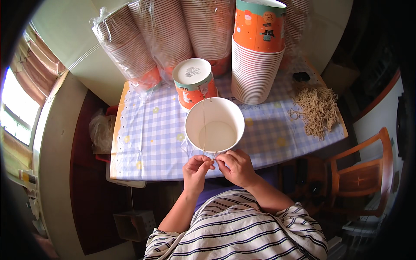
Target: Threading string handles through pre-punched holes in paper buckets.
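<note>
Standing at the left, wrapped cup stacks (pixel 164 37): nested in clear plastic at the back of the tabletop (pixel 156 130); by the look of them, not yet worked on.
Upturned cup (pixel 195 89): alone, base up, beside those stacks; whether it carries a cord cannot be made out.
Left hand (pixel 197 168): grip pinched on the cord (pixel 204 125), thumb and fingers together just outside the near rim; the left forearm (pixel 180 210) slants up and slightly inward from the lower edge.
Cord across the mouth: runs from the far rim to the near rim, where the strands meet between the hands; the far side looks done, the near side seems the unfinished part.
White cup (pixel 229 125): in the middle at the near side of the tabletop, mouth up towards the wearer, inside bare apart from the cord crossing it; its base is hidden.
Right hand (pixel 238 168): fingers curled, grip closed on the cord and almost touching the left fingertips; the right forearm (pixel 272 196) comes in at a stronger slant.
Unwrapped stack (pixel 258 69): nested upside down, probably left to do.
Cord heap (pixel 318 110): loose and tangled at the right, plenty apparently unused.
</note>
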A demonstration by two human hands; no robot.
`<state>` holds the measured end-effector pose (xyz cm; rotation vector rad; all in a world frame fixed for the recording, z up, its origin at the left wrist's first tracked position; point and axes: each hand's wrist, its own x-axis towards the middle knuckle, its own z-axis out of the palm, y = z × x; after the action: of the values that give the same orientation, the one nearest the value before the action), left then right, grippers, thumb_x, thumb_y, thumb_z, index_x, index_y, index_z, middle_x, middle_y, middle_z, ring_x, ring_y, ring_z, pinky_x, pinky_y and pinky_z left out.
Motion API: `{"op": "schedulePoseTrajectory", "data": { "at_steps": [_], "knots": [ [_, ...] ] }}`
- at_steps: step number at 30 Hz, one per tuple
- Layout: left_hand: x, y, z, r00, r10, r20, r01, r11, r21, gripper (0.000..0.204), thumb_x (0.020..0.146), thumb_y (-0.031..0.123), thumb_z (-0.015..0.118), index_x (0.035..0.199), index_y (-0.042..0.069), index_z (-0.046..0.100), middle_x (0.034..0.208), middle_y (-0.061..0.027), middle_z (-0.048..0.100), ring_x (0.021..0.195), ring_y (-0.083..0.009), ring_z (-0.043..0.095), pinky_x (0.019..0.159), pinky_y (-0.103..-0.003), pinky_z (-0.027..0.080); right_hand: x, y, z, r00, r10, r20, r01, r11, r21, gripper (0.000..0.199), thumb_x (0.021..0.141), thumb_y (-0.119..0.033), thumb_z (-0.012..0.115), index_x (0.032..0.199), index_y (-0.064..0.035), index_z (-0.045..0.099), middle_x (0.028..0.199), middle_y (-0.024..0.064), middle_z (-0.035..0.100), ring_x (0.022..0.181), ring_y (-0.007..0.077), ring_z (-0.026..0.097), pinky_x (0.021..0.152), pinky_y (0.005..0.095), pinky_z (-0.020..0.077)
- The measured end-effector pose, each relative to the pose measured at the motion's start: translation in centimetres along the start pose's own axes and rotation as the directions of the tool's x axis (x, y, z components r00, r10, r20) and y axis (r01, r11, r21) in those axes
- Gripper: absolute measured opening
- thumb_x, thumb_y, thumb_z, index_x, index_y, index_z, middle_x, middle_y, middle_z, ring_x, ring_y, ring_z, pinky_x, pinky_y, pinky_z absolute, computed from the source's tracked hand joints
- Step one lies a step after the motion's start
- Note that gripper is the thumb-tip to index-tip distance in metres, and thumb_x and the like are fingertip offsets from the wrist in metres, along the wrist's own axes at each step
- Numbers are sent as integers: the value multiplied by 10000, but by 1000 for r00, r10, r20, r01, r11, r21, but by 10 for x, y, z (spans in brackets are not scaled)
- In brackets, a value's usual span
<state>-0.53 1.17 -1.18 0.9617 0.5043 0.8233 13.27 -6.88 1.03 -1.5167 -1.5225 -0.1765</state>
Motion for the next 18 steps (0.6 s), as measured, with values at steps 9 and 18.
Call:
{"op": "schedulePoseTrajectory", "data": {
  "at_steps": [9, 18],
  "knots": [
    [0, 3, 8, 979, 173, 113, -206, 831, 516, 235, 785, 66, 719, 1000, 3, 648, 882, -50, 613, 676, -77, 553, 634, -213, 457, -1, -1, -1, 998, -69, 4, 69, 996, -59, 231, 686, -67, 693, 895, -82, 596, 763, 43, 562, 672, 222, 582, 601, 359, 444],
    [1, 21, 16, 974, 208, 94, -217, 714, 666, 91, 785, 38, 709, 855, -3, 667, 759, -66, 643, 655, -95, 591, 613, -226, 478, -1, -1, -4, 997, -55, -49, 52, 997, -65, 246, 673, -60, 711, 893, -83, 603, 728, 28, 567, 655, 207, 583, 586, 345, 438]
  ]
}}
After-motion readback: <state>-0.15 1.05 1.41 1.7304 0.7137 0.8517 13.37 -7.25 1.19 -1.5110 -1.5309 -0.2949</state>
